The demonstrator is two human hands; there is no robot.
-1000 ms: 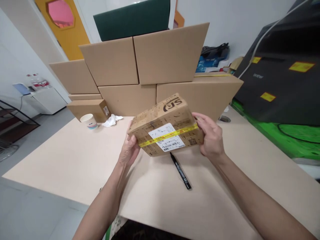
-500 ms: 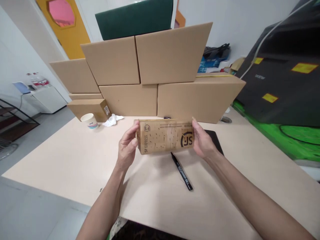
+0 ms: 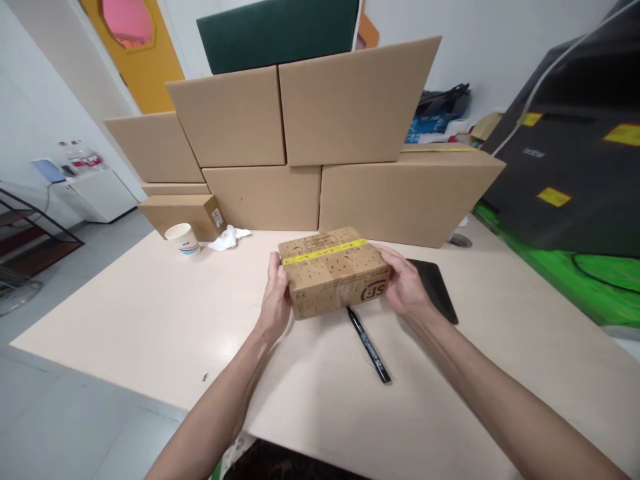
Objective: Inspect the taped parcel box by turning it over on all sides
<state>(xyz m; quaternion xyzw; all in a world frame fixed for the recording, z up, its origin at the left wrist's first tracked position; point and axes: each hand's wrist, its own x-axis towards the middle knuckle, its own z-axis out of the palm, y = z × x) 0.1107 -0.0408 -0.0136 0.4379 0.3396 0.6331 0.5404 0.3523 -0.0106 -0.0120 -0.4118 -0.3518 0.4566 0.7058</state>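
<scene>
Forearms: yours came in from the bottom edge, both cut off by the frame below the elbow.
Marker: a black marker (image 3: 369, 345) lay on the worktop (image 3: 150, 313) just in front of the parcel, its far tip hidden under the parcel's near edge.
Left hand: your left hand (image 3: 277, 298) clasped the parcel's left end; the grip was closed on it, the fingers hidden behind that end.
Right hand: your right hand (image 3: 406, 285) held the right end, thumb on top, the fingertips hidden by the box.
Parcel: the small cardboard parcel (image 3: 334, 271) sat mid-worktop between both hands, yellow tape across its top, a logo on the near face; whether its base touched the surface was hard to tell.
Pad: a flat black pad (image 3: 436, 288) lay just right of the parcel, partly hidden by your right hand.
Paper cup: a paper cup (image 3: 182, 238) and a crumpled tissue (image 3: 227, 237) stood farther left.
Stacked boxes: big cardboard boxes (image 3: 320, 140) walled off the back.
</scene>
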